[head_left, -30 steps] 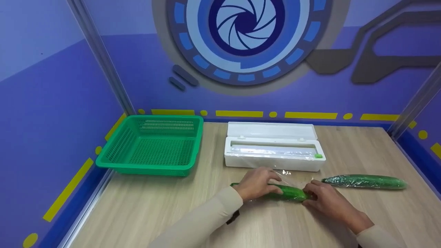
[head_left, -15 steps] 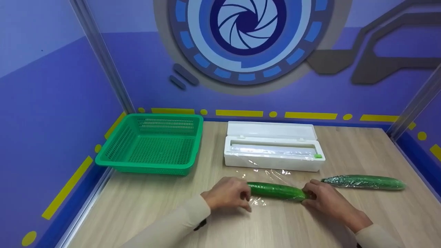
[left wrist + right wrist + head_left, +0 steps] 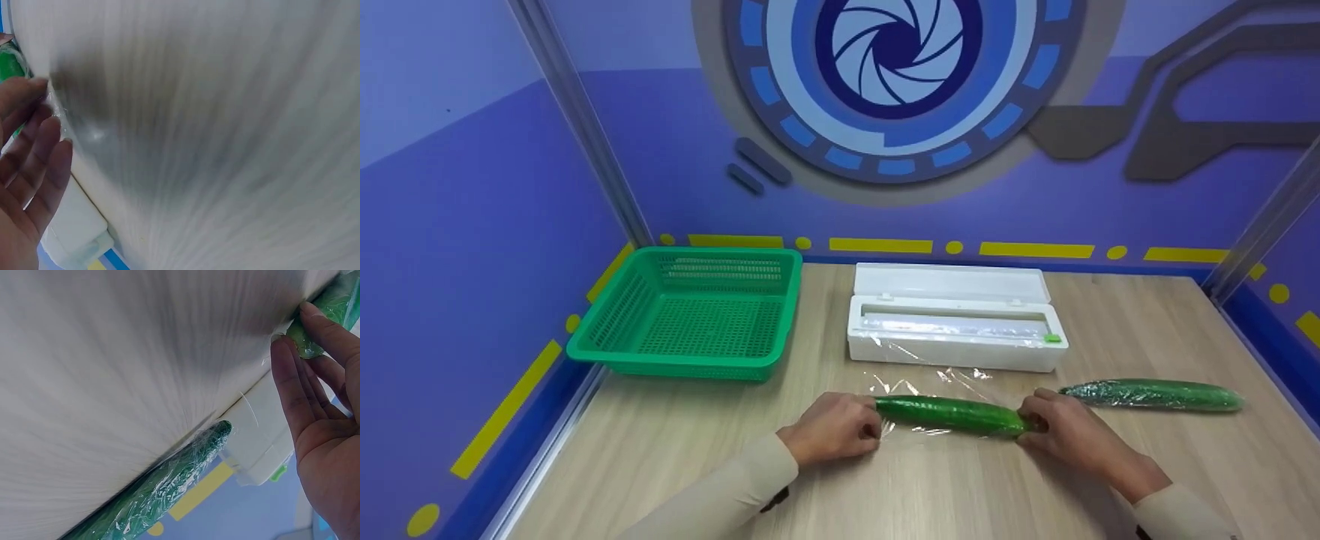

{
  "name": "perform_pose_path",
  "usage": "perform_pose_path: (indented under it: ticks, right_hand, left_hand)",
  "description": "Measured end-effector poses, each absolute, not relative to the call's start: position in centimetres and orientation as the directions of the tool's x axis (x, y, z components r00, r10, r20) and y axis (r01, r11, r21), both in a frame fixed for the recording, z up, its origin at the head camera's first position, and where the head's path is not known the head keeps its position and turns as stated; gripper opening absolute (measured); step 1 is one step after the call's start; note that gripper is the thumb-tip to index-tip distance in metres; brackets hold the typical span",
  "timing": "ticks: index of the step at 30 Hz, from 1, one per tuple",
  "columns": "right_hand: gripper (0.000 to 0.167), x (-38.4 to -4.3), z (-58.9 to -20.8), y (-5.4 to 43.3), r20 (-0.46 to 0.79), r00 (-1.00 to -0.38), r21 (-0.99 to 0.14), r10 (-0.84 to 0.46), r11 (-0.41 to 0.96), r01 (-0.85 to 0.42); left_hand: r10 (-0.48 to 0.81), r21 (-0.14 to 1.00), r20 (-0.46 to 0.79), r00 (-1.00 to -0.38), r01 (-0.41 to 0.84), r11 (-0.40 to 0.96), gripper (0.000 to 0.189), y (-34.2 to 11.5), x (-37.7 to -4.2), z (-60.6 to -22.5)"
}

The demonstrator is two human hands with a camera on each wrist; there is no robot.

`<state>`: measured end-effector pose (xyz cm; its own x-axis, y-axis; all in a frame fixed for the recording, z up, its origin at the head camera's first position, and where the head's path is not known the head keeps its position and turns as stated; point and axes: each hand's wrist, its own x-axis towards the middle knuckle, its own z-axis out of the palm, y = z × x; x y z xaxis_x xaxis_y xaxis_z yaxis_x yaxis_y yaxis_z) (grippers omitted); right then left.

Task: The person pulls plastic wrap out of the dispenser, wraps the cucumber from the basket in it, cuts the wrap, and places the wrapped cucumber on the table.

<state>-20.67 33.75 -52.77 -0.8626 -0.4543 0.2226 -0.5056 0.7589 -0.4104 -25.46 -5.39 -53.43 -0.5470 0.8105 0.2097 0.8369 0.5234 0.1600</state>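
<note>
A green cucumber (image 3: 952, 415) lies on a sheet of clear plastic wrap (image 3: 911, 388) in the middle of the table, some of the film over it. At its left tip my left hand (image 3: 838, 429) has its fingers bent in and pinches the film's edge. In the left wrist view the thumb and fingertips meet beside the shiny film (image 3: 63, 109). My right hand (image 3: 1069, 431) pinches the cucumber's right end; the right wrist view has thumb and fingers around that film-covered end (image 3: 306, 346). To the right lies a second cucumber (image 3: 1155, 395), wrapped in film.
Behind the cucumber stands an open white plastic-wrap dispenser (image 3: 952, 352) with a roll inside and a green slider (image 3: 1051, 339). A green mesh basket (image 3: 682, 366) stands at the back left. Blue panels (image 3: 660, 165) enclose the table's back and sides.
My left hand has slid left from on top of the cucumber to its left tip, uncovering its length and the film. The right hand keeps its place at the right end.
</note>
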Motion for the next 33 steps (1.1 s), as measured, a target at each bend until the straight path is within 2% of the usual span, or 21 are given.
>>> perform_pose_path:
  ticks: [6,9,18,24,33]
  right_hand:
    - [0.028,-20.6,-53.0,33.8,0.274,-0.839,-0.383,-0.470,0.747,-0.544]
    - [0.029,-20.6,-53.0,33.8,0.290,-0.829,-0.370,-0.478,0.743,-0.558]
    - [0.028,-20.7,-52.8,33.9,0.257,-0.840,-0.376,-0.478,0.751,-0.542]
    - [0.027,-20.7,-52.7,33.8,0.245,-0.843,-0.370,-0.479,0.757,-0.538]
    - [0.027,-20.7,-52.8,33.9,0.246,-0.843,-0.370,-0.478,0.758,-0.538]
  left_hand:
    - [0.721,0.154,0.455,-0.523,0.843,0.514,0.011,-5.5,-25.3,-53.9]
    - [0.665,0.181,0.518,-0.538,0.829,0.529,0.012,-5.3,-25.4,-54.1]
    - [0.494,0.458,0.495,-0.714,0.698,0.550,0.009,-4.7,-25.7,-54.4]
    - [0.444,0.537,0.495,-0.747,0.665,0.520,0.007,-4.4,-26.3,-54.4]
    - [0.420,0.573,0.463,-0.781,0.625,0.530,0.008,-4.2,-26.8,-54.4]
